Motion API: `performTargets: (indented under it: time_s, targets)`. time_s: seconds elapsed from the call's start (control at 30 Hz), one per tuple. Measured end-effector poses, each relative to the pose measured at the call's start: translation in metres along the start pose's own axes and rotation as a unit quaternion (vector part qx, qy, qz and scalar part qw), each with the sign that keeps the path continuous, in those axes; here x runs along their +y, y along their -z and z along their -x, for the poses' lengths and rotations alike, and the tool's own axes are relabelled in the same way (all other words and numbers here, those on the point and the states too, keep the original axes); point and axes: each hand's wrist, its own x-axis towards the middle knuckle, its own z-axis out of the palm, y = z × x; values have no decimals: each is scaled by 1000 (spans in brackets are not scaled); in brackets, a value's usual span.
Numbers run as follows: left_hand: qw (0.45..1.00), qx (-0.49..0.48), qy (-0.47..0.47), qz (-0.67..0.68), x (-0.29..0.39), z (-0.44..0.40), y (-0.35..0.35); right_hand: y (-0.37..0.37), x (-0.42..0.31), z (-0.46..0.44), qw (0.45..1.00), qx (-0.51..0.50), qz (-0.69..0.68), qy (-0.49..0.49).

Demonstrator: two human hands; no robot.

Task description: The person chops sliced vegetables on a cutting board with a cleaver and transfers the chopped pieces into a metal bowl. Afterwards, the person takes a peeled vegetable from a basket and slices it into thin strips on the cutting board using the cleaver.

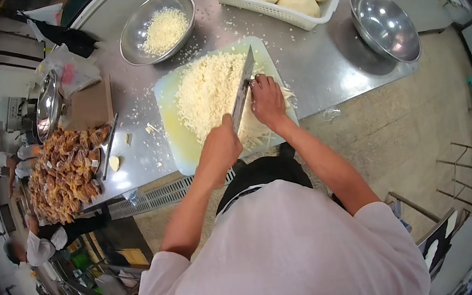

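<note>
Pale shirt [278, 248] nearest cam, arms reaching fwd to the steel table [327, 74]. L hand [222, 146] is closed round the handle end of a cleaver [243, 87], blade tilted up across the board. R hand [267, 99] has its fingers curled beside the blade, over the cut veg; can't tell if it's pinching any.

Minced veg [202, 87] covers most of the cutting board [171, 120], L of the blade. Coarser strips [256, 132] lie near the R hand, so approx. most of this batch looks fine, w/ some left coarse. Steel mixing bowl [131, 33], beyond the board, holds 1 small heap of mince [165, 29]. White plastic basket [272, 11] at the far edge has at least 7 peeled root veg [298, 3], uncut, so the bulk looks undone.

Also: 2nd steel bowl [389, 28] far R; 1 pale slice [114, 163] and a brown bagged pile [65, 174] L; 1 co-worker [42, 248] in bkgd.
</note>
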Motion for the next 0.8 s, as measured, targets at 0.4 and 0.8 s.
performTargets:
  time_s: [0.4, 0.8]
  targets:
    - [998, 1, -8, 64, -15, 1, -35, -1, 0, 0, 1000, -6, 13, -14]
    - [996, 25, -19, 82, -27, -29, -59, 1, -2, 2, 1000, -6, 24, -8]
